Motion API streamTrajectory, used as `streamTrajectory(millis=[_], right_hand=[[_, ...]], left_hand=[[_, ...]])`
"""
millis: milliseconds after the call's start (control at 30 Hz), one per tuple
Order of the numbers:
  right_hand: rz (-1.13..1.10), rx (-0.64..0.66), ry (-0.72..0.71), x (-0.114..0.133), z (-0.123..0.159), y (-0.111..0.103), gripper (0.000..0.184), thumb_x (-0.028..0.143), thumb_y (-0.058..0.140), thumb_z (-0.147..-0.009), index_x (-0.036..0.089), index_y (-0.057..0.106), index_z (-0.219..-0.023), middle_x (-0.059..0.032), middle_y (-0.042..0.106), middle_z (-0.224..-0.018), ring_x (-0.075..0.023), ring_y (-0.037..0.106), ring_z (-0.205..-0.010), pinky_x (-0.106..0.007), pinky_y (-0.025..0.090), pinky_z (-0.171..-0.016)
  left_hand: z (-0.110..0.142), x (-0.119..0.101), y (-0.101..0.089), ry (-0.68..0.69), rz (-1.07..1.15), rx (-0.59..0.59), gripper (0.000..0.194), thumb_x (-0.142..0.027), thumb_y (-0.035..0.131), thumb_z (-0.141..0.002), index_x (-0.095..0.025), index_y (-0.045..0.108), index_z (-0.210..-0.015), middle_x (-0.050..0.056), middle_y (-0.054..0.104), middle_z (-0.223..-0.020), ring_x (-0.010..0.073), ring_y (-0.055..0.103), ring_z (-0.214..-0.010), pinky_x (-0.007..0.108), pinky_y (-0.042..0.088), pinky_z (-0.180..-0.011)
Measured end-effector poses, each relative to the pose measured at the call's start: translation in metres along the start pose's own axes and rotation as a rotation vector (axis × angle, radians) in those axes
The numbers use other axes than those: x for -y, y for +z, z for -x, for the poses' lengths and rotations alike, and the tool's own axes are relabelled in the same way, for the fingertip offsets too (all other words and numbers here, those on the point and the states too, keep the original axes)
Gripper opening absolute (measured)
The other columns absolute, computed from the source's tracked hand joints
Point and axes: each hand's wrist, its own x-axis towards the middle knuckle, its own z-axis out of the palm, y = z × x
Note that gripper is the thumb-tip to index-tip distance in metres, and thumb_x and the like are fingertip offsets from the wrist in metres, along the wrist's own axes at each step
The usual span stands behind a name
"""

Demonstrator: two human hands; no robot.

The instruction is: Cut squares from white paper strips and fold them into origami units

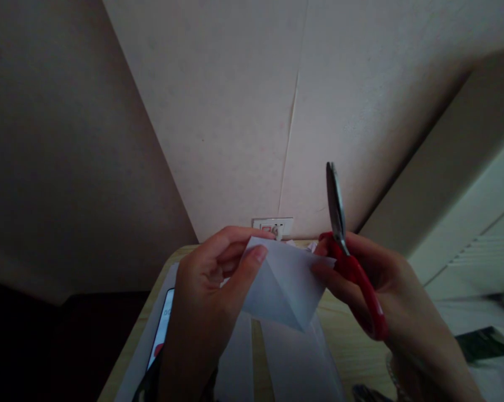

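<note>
A small white sheet of paper (285,282) with a diagonal crease is held up between my two hands. My left hand (218,279) pinches its upper left corner, thumb in front and fingers behind. At the paper's right corner, the fingertips of my right hand (373,279) grip the edge. That same hand also carries red-handled scissors (338,209), their blades together and pointing up. Larger white paper sheets (294,357) lie on the wooden table (355,340) beneath.
A phone (163,326) with a lit screen lies at the left, partly behind my left forearm. A wall socket (283,225) with a plug is just past the table's far edge. Pale furniture (465,167) stands on the right. Small paper scraps (310,245) lie at the back.
</note>
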Motion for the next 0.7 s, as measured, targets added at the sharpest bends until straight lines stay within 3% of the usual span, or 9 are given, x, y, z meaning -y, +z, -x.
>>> streamTrajectory(millis=[133,267,367,467,567,700], right_hand=[[-0.017,0.025,0.013,-0.0005,0.0016,-0.001,0.009,0.016,0.073,-0.073,0.02,0.067,-0.067,0.0055,0.059,-0.06,-0.0074,0.047,-0.051,-0.015,0.036,-0.044],[-0.064,0.017,0.018,-0.0033,0.0029,-0.0016,0.011,0.016,0.078,-0.072,0.022,0.069,-0.069,0.0063,0.057,-0.06,-0.0078,0.044,-0.051,-0.016,0.033,-0.041],[-0.099,-0.012,0.02,-0.003,0.0038,-0.0011,0.012,0.016,0.08,-0.071,0.023,0.071,-0.07,0.0049,0.059,-0.062,-0.0097,0.046,-0.053,-0.017,0.032,-0.04],[-0.177,-0.074,0.089,-0.0001,0.0047,0.0012,0.013,0.019,0.082,-0.071,0.023,0.07,-0.07,0.0037,0.061,-0.065,-0.0104,0.049,-0.056,-0.017,0.035,-0.042],[-0.279,-0.12,0.11,0.0011,0.0047,0.0039,0.015,0.022,0.083,-0.072,0.022,0.068,-0.07,0.0062,0.055,-0.059,-0.0078,0.043,-0.051,-0.016,0.031,-0.041],[-0.28,-0.154,0.074,-0.0048,0.0031,0.0045,0.015,0.025,0.082,-0.078,0.021,0.069,-0.071,0.0064,0.054,-0.059,-0.0066,0.04,-0.05,-0.017,0.029,-0.041]], left_hand=[[0.0012,0.0006,-0.0008,0.027,-0.011,-0.074,0.016,-0.021,0.07,-0.078,-0.026,0.076,-0.064,-0.006,0.068,-0.052,0.0118,0.064,-0.05,0.019,0.048,-0.048],[0.0016,0.0037,-0.0016,0.056,-0.033,-0.067,0.021,-0.021,0.069,-0.082,-0.025,0.075,-0.062,-0.008,0.065,-0.05,0.0082,0.058,-0.046,0.016,0.038,-0.043],[0.0025,0.006,0.0019,0.075,0.01,-0.097,0.022,-0.021,0.07,-0.084,-0.026,0.077,-0.063,-0.007,0.067,-0.053,0.008,0.061,-0.053,0.014,0.041,-0.048],[0.0032,0.0053,0.0058,-0.054,0.11,-0.025,0.012,-0.024,0.076,-0.08,-0.03,0.083,-0.088,-0.006,0.074,-0.061,0.0082,0.063,-0.053,0.013,0.045,-0.048],[0.0025,0.0028,0.0065,-0.221,0.154,0.087,0.049,-0.021,0.085,-0.069,-0.03,0.074,-0.116,-0.006,0.078,-0.066,0.0112,0.068,-0.05,0.014,0.051,-0.045],[0.0012,0.0005,0.003,-0.119,0.062,-0.015,0.053,-0.021,0.086,-0.068,-0.03,0.07,-0.118,-0.007,0.078,-0.063,0.0135,0.071,-0.049,0.014,0.054,-0.043]])
